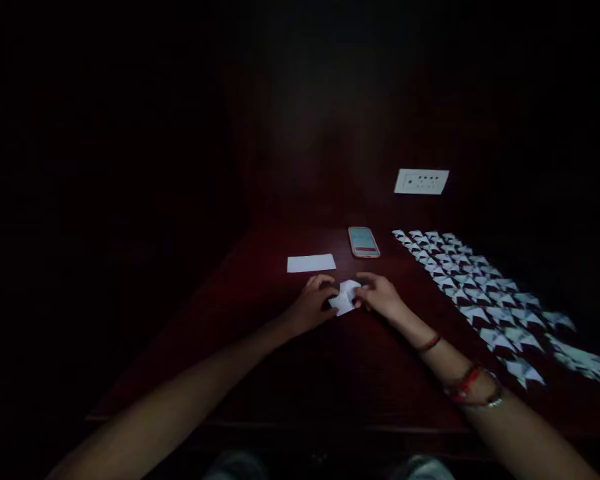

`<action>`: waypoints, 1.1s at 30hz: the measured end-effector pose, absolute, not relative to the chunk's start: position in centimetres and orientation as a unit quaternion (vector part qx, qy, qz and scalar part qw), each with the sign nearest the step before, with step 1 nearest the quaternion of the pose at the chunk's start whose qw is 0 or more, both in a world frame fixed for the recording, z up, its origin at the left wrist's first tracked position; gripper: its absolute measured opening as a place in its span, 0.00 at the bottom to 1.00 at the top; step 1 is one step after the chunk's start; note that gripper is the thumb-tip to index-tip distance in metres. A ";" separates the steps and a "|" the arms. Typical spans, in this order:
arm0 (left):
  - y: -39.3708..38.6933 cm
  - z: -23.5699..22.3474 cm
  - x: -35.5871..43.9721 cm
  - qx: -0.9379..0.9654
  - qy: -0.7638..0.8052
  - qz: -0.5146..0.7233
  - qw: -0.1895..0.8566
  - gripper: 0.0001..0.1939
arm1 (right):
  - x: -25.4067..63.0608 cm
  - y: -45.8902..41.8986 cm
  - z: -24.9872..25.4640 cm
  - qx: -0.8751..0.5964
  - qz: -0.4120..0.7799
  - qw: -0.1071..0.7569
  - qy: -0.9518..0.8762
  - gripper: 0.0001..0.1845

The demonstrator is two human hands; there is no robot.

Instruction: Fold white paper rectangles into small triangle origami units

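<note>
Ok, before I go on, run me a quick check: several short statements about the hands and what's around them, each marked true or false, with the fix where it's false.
1. The left hand and right hand are both at the same white paper. True.
2. The phone lies face down. False: its lit screen faces up.
3. A flat white sheet lies beyond the left hand. True.
4. The rows of folded pieces lie to the left of the hands. False: the folded pieces lie to the right.
5. The bracelets are on the left arm. False: the bracelets are on the right arm.
6. A socket panel shows beyond the phone. True.
</note>
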State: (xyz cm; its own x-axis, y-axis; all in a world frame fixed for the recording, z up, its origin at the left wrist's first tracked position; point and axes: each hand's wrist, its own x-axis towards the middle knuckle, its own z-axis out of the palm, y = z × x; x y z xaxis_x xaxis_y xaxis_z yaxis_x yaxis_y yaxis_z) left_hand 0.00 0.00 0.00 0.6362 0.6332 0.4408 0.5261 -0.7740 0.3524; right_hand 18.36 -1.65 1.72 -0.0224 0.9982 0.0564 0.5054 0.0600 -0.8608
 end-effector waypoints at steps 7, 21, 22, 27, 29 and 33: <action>-0.2 0.0 -0.2 0.902 0.325 0.257 0.116 0.12 | 17.6 -1.8 1.1 -0.572 0.371 0.361 -0.637 0.22; -0.4 0.5 -0.1 0.894 0.340 0.248 0.150 0.18 | 17.4 -1.5 1.6 -0.543 0.466 0.393 -0.577 0.07; -0.5 0.5 -0.1 0.891 0.341 0.253 0.161 0.21 | 17.3 -1.5 1.6 -0.545 0.461 0.394 -0.579 0.09; -0.7 0.6 -0.1 0.876 0.350 0.264 0.199 0.35 | 17.2 -1.3 1.6 -0.564 0.426 0.385 -0.594 0.10; -0.7 0.6 0.0 0.877 0.354 0.259 0.196 0.33 | 17.3 -1.3 1.5 -0.569 0.414 0.378 -0.602 0.09; -0.6 0.6 0.1 0.878 0.364 0.250 0.185 0.28 | 17.3 -1.4 1.4 -0.567 0.411 0.373 -0.609 0.06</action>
